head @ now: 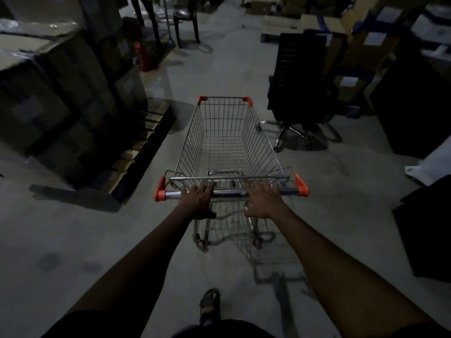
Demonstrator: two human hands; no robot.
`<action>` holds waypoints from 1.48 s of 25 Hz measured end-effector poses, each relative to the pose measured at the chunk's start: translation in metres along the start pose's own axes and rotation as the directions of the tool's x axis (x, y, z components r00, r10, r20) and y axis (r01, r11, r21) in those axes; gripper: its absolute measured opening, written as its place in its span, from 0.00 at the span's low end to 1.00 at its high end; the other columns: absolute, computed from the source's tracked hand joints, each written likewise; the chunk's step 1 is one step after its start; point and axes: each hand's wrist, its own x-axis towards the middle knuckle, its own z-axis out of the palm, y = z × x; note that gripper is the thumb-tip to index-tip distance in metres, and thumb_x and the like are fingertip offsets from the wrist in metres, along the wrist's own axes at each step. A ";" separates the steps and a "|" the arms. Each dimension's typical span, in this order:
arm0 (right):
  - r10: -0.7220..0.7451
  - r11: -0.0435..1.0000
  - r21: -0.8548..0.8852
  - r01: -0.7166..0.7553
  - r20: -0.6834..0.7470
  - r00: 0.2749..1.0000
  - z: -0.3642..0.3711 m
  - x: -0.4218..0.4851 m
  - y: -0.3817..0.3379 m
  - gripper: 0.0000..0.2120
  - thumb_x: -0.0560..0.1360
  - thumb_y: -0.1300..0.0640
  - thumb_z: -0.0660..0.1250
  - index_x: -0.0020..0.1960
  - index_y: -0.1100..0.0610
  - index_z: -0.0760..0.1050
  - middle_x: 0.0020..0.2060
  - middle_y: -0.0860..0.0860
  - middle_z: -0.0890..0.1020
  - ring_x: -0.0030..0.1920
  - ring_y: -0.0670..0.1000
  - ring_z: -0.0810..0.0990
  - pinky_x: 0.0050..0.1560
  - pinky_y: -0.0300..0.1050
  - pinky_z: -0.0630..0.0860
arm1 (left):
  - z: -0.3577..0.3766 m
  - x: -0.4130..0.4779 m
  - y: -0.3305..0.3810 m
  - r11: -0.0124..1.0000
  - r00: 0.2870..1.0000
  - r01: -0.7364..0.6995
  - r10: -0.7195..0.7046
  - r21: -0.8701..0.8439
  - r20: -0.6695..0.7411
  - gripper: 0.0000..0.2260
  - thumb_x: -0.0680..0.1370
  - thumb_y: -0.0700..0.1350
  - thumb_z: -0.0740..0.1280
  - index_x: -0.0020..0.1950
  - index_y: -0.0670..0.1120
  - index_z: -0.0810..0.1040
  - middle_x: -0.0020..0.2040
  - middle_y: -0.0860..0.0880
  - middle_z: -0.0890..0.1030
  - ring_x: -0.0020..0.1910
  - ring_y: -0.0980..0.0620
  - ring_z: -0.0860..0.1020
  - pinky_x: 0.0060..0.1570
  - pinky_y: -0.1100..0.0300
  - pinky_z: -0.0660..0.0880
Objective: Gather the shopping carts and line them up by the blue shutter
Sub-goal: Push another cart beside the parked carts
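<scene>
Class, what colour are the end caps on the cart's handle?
Orange-red caps on the handle; head view.

Your right hand (262,200) smears with motion blur over the handle bar (227,192), so you cannot tell whether it closes on the bar or only lies on it. Your left hand (199,200) curls its fingertips out of sight behind that bar. The shopping cart (227,132) hides its front wheels under the basket (only the rear pair shows, dimly). Both your forearms run off the bottom edge, and your sandalled foot (210,303) is half covered by dark clothing. The stacked boxes (61,98) are cut by the left edge; the label (349,82) on a carton (341,95) is too small to read.
</scene>
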 end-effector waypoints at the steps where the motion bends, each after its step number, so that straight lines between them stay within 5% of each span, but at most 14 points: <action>1: 0.009 1.000 0.010 -0.009 0.025 1.000 -0.003 0.009 -0.002 0.44 0.67 0.36 0.69 0.75 0.49 0.55 0.73 0.57 0.63 0.72 0.60 0.62 0.69 0.64 0.56 | -0.002 0.011 -0.006 1.000 0.999 -0.021 0.021 -0.023 0.031 0.42 0.68 0.63 0.71 0.74 0.49 0.57 0.69 0.45 0.70 0.66 0.42 0.70 0.63 0.41 0.65; 4: 0.035 0.996 0.073 -0.042 0.093 0.995 -0.015 0.032 0.000 0.30 0.68 0.39 0.70 0.65 0.51 0.71 0.63 0.55 0.77 0.61 0.58 0.75 0.60 0.54 0.72 | -0.010 0.040 -0.018 0.993 0.989 -0.115 0.118 -0.041 0.092 0.24 0.70 0.58 0.70 0.61 0.47 0.74 0.56 0.44 0.80 0.53 0.44 0.79 0.49 0.52 0.76; 7: 0.070 0.996 0.046 -0.074 0.065 0.995 -0.018 0.040 0.003 0.20 0.67 0.43 0.69 0.53 0.54 0.78 0.52 0.54 0.82 0.51 0.57 0.81 0.51 0.50 0.77 | -0.010 0.051 -0.017 0.990 0.992 -0.116 0.120 -0.084 0.046 0.16 0.71 0.55 0.67 0.51 0.44 0.78 0.47 0.43 0.82 0.44 0.43 0.81 0.40 0.56 0.75; 12: 0.145 0.989 -0.008 -0.147 -0.130 0.981 -0.009 0.041 0.004 0.16 0.67 0.48 0.66 0.51 0.54 0.79 0.49 0.54 0.83 0.51 0.56 0.81 0.51 0.49 0.76 | -0.005 0.055 -0.011 0.991 0.988 -0.130 0.126 -0.035 -0.090 0.13 0.72 0.53 0.64 0.46 0.45 0.79 0.42 0.43 0.81 0.38 0.43 0.80 0.34 0.57 0.74; 22: 0.235 0.971 0.074 -0.228 -0.101 0.967 0.014 -0.025 -0.028 0.13 0.69 0.49 0.67 0.49 0.56 0.79 0.47 0.55 0.83 0.49 0.57 0.81 0.49 0.48 0.76 | 0.003 0.004 -0.008 0.969 0.968 -0.239 0.243 0.063 -0.059 0.12 0.73 0.53 0.65 0.45 0.45 0.79 0.40 0.45 0.81 0.37 0.44 0.80 0.33 0.57 0.73; 31: 0.449 0.879 0.210 -0.428 -0.060 0.892 0.068 -0.184 -0.086 0.12 0.69 0.50 0.68 0.48 0.55 0.81 0.47 0.55 0.83 0.48 0.57 0.81 0.49 0.46 0.75 | 0.033 -0.104 0.029 0.852 0.873 -0.477 0.488 0.214 0.004 0.11 0.74 0.54 0.65 0.45 0.47 0.80 0.37 0.47 0.80 0.34 0.46 0.79 0.31 0.59 0.69; 37: 0.621 0.760 0.297 -0.577 -0.072 0.781 0.108 -0.265 -0.139 0.11 0.71 0.48 0.67 0.47 0.54 0.81 0.45 0.54 0.84 0.47 0.57 0.82 0.47 0.47 0.75 | 0.057 -0.147 0.042 0.702 0.741 -0.648 0.670 0.294 0.034 0.13 0.72 0.56 0.65 0.43 0.47 0.80 0.37 0.46 0.81 0.35 0.44 0.80 0.32 0.58 0.70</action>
